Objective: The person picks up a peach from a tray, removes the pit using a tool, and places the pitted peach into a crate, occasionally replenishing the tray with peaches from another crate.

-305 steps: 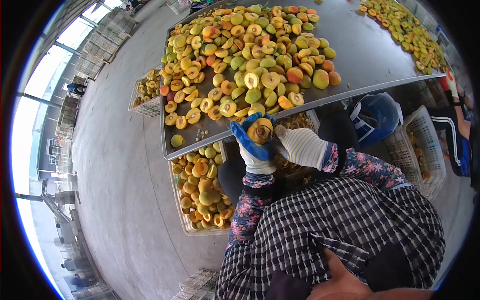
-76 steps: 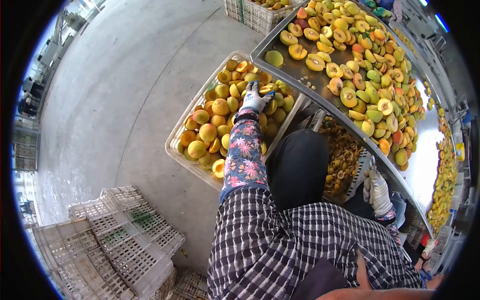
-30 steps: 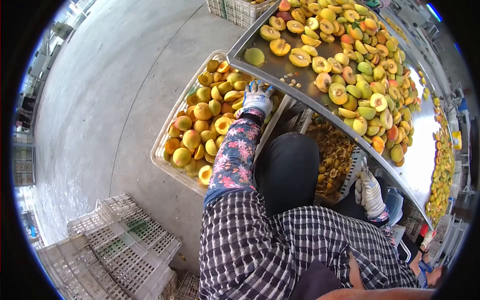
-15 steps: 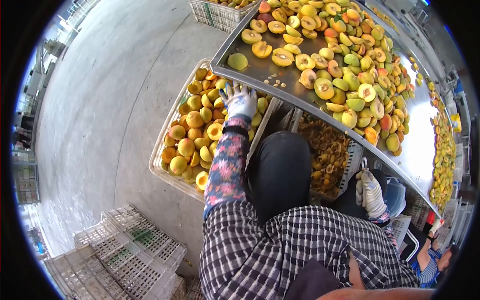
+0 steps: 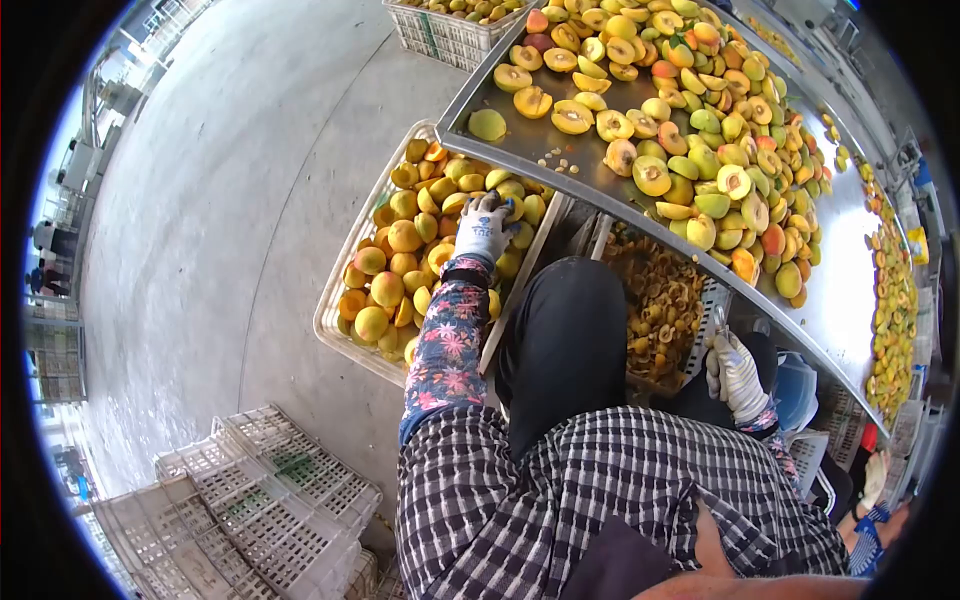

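My left hand (image 5: 484, 232), in a white glove with dark fingertips, rests on the halved fruit (image 5: 405, 236) in a pale plastic crate (image 5: 334, 322). Its fingers are spread over the fruit near the tray's edge. My right hand (image 5: 738, 378), also gloved, is closed around a small metal tool (image 5: 720, 318) beside my right knee. Above both hands slopes a metal tray (image 5: 590, 190) piled with yellow, green and reddish fruit halves (image 5: 715, 150). Between my knees and the tray stands another crate (image 5: 600, 238) full of small brownish pieces (image 5: 660, 310).
Empty stacked crates (image 5: 270, 480) stand at the lower left on the concrete floor (image 5: 200, 250). Another fruit crate (image 5: 450, 38) is at the top. A blue container (image 5: 795, 392) sits right of my right hand. Part of another person (image 5: 868, 530) shows at the lower right.
My left hand has moved from the tray's edge a little down and back over the fruit in the crate. The view has shifted slightly. My right hand still holds the tool.
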A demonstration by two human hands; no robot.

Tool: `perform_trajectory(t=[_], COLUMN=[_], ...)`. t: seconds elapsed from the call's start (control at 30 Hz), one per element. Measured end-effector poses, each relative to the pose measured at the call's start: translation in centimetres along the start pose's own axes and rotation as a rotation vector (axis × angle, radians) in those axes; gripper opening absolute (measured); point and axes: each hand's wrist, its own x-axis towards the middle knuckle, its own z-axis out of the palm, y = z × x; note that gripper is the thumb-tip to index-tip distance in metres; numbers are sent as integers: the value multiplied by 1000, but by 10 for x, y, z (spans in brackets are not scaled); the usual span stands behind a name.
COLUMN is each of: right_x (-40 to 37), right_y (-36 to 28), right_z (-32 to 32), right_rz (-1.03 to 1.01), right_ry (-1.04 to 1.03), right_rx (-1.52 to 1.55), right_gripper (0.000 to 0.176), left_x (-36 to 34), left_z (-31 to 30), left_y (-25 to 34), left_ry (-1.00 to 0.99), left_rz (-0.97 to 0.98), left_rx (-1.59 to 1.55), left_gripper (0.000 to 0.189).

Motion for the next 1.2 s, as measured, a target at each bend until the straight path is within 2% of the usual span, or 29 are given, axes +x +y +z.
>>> perform_trajectory(t=[0.1,0.13,0.23,0.27,0.3,0.37,0.47,0.57,0.6,0.77,0.83,0.87,0.9,0.97,1.0,1.1,1.17,1.2], right_x=[-1,0,7,6,6,5,3,3,4,4,6,7,7,5,6,5,10,9], right_y=[1,3,1,1,1,4,0,1,1,4,1,2,4,9,12,12,11,6], right_z=[-2,-4,-6,-3,-1,2,0,-4,-6,2,6,5,4,0,-4,-4,0,5], right_rz=[20,15,-5,-6,-11,-2,14,40,45,39,24,15,9,25,41,60,53,30], right_ry=[-15,-20,-32,-30,-30,-38,-31,-6,-4,-35,-35,-32,-27,-19,-23,-30,-31,-36], right_rx=[28,42,74,80,85,96,100,82,60,25,52,64,75,81,90,76,72,44], right_gripper=[44,42,38,38,38,39,39,39,41,42,41,40,40,39,39,40,40,41], left_x=[9,17,11,9,19,27,36,23,18,17,14,11,3,-24,-40,-91,-117,-119], left_z=[1,-7,-34,-8,-23,-14,-16,-1,20,-5,-9,-7,1,-21,-27,-62,-56,-55], left_y=[0,-1,14,2,11,13,28,24,13,1,-4,-10,-20,-8,-2,38,51,53], left_ry=[-55,-155,-212,-75,-192,-151,75,154,106,-117,-123,-80,50,196,201,-14,-108,-86], left_rz=[-143,-253,-239,-259,-408,-602,-776,-408,-322,-408,-425,-392,-376,-289,-270,-211,-222,-255], left_rx=[-109,-260,-126,-33,-47,-10,34,120,78,216,65,20,-81,-62,-53,116,162,121], left_gripper=[40,42,46,48,49,45,39,35,34,40,40,41,40,36,34,34,36,36])
